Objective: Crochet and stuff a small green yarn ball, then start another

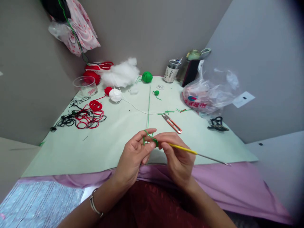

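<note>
My left hand [136,147] pinches a small green crochet piece [155,142], with green yarn [148,107] looped over its fingers. That strand runs back across the table to a green yarn ball [147,77]. Closed around a yellow-handled crochet hook [182,148], my right hand [177,155] meets the left at the green piece. One metal end of the hook points out to the lower right; the working end is hidden at the fingers. Thread snips [172,123] with orange handles lie just beyond my right hand.
At the left lie tangled black and red yarn [89,118] and a clear plastic cup [86,85]. White stuffing [122,73] and a white yarn ball [115,95] sit farther back. A plastic bag [206,91], a phone [191,72] and a black claw clip [218,123] are on the right.
</note>
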The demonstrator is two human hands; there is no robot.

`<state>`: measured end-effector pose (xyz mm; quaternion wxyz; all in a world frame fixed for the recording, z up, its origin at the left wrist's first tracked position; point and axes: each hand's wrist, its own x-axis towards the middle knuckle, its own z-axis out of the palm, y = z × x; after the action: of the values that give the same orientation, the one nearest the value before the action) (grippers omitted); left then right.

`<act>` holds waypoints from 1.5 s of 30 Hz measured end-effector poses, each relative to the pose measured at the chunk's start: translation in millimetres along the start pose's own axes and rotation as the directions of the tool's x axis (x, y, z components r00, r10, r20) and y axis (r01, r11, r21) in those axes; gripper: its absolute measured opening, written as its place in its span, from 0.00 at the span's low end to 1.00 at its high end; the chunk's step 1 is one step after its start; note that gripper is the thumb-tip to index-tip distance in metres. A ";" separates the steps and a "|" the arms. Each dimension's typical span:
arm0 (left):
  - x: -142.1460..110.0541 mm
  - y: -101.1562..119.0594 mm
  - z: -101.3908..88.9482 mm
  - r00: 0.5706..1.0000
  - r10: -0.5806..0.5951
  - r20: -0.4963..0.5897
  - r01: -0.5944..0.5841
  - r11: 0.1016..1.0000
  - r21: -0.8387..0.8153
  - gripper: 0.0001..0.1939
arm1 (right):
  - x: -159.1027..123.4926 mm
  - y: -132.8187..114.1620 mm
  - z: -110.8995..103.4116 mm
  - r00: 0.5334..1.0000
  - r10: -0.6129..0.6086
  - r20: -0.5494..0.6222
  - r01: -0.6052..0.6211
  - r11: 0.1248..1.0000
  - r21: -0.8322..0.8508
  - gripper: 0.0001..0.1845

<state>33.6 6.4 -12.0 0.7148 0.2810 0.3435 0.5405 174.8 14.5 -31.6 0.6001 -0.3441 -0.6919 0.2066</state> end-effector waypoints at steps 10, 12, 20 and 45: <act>9.0 2.2 -10.0 0.993 -0.117 0.020 0.118 0.971 -0.207 0.15 | 2.3 0.7 -8.2 0.990 0.108 -0.093 -0.098 0.990 0.106 0.13; 7.7 3.0 -8.1 0.997 -0.077 0.007 0.077 0.983 -0.166 0.15 | 4.5 -0.6 -6.8 0.979 0.188 -0.084 -0.164 0.957 0.238 0.12; 3.7 4.2 -6.0 1.000 0.002 0.022 -0.002 1.000 0.002 0.15 | 3.1 2.3 -6.5 0.959 0.284 0.014 -0.272 0.901 0.339 0.11; 0.7 -5.7 -2.4 0.998 -0.055 -0.004 0.055 0.996 -0.067 0.18 | -8.7 2.3 -1.3 0.994 -0.104 0.029 0.107 0.981 -0.164 0.17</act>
<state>35.1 5.6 -18.0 0.7375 0.2459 0.3347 0.5326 176.9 9.6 -39.0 0.5723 -0.3534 -0.7302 0.1199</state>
